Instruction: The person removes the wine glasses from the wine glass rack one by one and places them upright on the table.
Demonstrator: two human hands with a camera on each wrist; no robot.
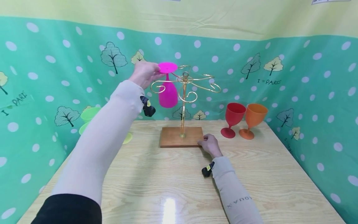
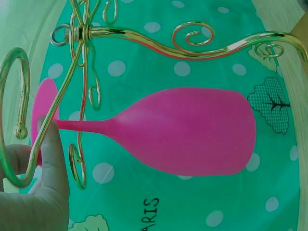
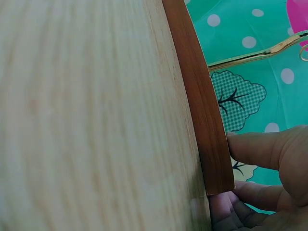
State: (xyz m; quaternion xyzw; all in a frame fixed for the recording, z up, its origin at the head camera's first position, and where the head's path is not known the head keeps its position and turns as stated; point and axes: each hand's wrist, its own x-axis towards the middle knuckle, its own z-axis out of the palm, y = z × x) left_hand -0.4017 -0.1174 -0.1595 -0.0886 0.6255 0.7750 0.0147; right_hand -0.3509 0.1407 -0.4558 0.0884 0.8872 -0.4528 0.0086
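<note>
A gold wire glass rack (image 1: pixel 184 104) stands upright on its brown wooden base (image 1: pixel 173 137), with curled hooks around the top. At the rack's left side, a pink goblet (image 1: pixel 168 95) hangs upside down, foot uppermost. My left hand (image 1: pixel 145 73) pinches it by the foot; in the left wrist view, the goblet's stem (image 2: pixel 86 126) lies close to the gold hooks. Low on the right, my right hand (image 1: pixel 211 145) holds the base's right end. The right wrist view has the thumb (image 3: pixel 255 148) on the base's top and the other fingers at its end.
A red goblet (image 1: pixel 235 115) and an orange goblet (image 1: pixel 255 115) stand upright at the back right of the wooden table (image 1: pixel 167 174). Green goblets (image 1: pixel 90 114) at the left are partly hidden behind my left arm. A dotted curtain (image 1: pixel 223 62) hangs behind.
</note>
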